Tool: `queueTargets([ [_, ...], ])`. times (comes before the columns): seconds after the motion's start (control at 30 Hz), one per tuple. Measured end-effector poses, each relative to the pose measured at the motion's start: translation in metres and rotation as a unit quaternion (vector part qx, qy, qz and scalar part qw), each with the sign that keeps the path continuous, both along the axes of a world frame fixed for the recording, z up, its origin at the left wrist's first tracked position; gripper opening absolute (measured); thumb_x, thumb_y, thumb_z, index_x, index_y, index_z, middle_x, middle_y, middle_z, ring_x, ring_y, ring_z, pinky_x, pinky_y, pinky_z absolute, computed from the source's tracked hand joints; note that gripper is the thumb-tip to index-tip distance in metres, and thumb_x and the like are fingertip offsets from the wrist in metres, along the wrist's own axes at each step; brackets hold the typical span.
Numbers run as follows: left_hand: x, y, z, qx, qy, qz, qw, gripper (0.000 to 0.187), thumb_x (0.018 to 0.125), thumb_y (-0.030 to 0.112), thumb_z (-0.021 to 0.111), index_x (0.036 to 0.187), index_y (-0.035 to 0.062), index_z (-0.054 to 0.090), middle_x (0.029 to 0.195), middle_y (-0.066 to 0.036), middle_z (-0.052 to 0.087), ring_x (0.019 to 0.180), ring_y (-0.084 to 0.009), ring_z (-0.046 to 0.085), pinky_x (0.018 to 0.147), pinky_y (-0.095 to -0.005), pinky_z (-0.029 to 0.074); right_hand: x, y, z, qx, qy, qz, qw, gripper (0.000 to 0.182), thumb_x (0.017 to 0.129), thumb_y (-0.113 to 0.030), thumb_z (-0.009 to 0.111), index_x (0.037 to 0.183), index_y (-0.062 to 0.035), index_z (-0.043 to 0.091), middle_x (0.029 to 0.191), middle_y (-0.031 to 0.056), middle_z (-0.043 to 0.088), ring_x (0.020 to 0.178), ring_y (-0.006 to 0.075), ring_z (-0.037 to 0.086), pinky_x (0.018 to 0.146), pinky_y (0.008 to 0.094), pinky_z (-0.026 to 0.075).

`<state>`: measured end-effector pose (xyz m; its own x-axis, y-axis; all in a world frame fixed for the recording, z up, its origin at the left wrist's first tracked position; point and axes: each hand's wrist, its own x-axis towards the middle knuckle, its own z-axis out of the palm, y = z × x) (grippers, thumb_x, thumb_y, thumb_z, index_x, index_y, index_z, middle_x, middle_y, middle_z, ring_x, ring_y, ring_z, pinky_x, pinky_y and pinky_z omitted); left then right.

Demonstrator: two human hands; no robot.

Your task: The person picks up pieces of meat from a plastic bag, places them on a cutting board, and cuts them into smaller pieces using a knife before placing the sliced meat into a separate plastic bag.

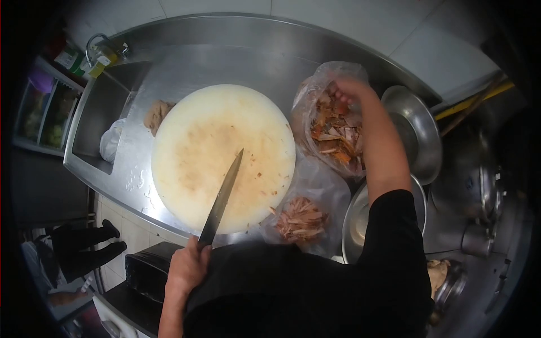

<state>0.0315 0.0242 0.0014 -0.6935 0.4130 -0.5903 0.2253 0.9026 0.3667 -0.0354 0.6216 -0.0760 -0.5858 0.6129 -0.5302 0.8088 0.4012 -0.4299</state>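
My left hand (190, 266) is closed around the handle of a long knife (221, 196). The blade lies over a round white cutting board (189, 121) marked with brown stains and small scraps, its tip near the board's middle. Beyond the board's right side, my right hand (349, 90) reaches into the mouth of a clear plastic bag (301, 112). Its fingers are curled over the sliced meat pieces (332, 132) inside; what they grip, if anything, is hidden. Nearer to me, a second clear bag (335, 194) holds thin meat strips (302, 219).
Metal bowls (425, 135) stand to the right. The steel counter (225, 62) has a sink (101, 93) at its left end, with a white plastic bag (112, 141) in it. A brown lump (156, 114) touches the board's left edge. Another person's legs (84, 245) show at lower left.
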Motion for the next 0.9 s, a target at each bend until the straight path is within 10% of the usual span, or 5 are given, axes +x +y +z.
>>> queueTargets([
  [0.13,-0.003,-0.002,-0.003,0.024,0.002,-0.003,1.0,0.029,0.098,0.023,0.063,0.112,-0.0005,0.054,0.1,-0.023,0.073,0.094,-0.0471,0.067,0.084,-0.0542,0.054,0.009,0.015,-0.009,0.155,-0.037,0.197,0.967,0.039,0.083,-0.031,0.068,0.106,-0.0002,0.074,0.106,0.0156,0.075,0.083,0.03,0.072,0.076,0.0411,0.056],
  [0.27,-0.005,-0.002,-0.004,0.022,0.002,-0.009,1.0,0.028,0.098,0.022,0.063,0.112,-0.0005,0.053,0.1,-0.023,0.074,0.094,-0.0471,0.067,0.084,-0.0543,0.053,0.016,-0.002,-0.003,0.052,-0.09,0.066,0.992,0.043,0.076,-0.024,0.076,0.114,-0.0035,0.073,0.113,0.0177,0.074,0.1,0.0323,0.071,0.085,0.0421,0.055],
  [0.37,-0.007,-0.005,-0.006,0.03,0.002,-0.016,0.999,0.027,0.098,0.022,0.063,0.11,-0.0004,0.053,0.1,-0.022,0.074,0.093,-0.0475,0.067,0.083,-0.0546,0.053,0.028,-0.01,-0.029,0.249,-0.074,0.131,0.957,0.042,0.077,-0.021,0.075,0.116,-0.0045,0.073,0.111,0.0172,0.074,0.098,0.0296,0.071,0.083,0.0406,0.054],
  [0.67,-0.01,-0.007,-0.01,0.037,0.013,-0.033,0.999,0.027,0.098,0.021,0.064,0.11,-0.0004,0.053,0.101,-0.023,0.073,0.094,-0.0474,0.067,0.083,-0.0542,0.054,0.059,0.013,-0.037,-0.139,0.124,-0.054,0.981,0.034,0.085,-0.006,0.072,0.12,-0.005,0.071,0.097,0.0084,0.073,0.079,0.017,0.068,0.071,0.0326,0.056],
  [0.9,-0.01,-0.01,-0.013,0.065,0.008,-0.027,0.997,0.03,0.097,0.02,0.065,0.115,-0.001,0.054,0.103,-0.025,0.073,0.098,-0.0471,0.067,0.085,-0.0537,0.054,0.067,-0.01,-0.014,-0.136,0.064,0.036,0.988,0.032,0.092,-0.003,0.061,0.122,-0.0074,0.07,0.098,0.0059,0.073,0.08,0.0121,0.066,0.07,0.0278,0.056],
])
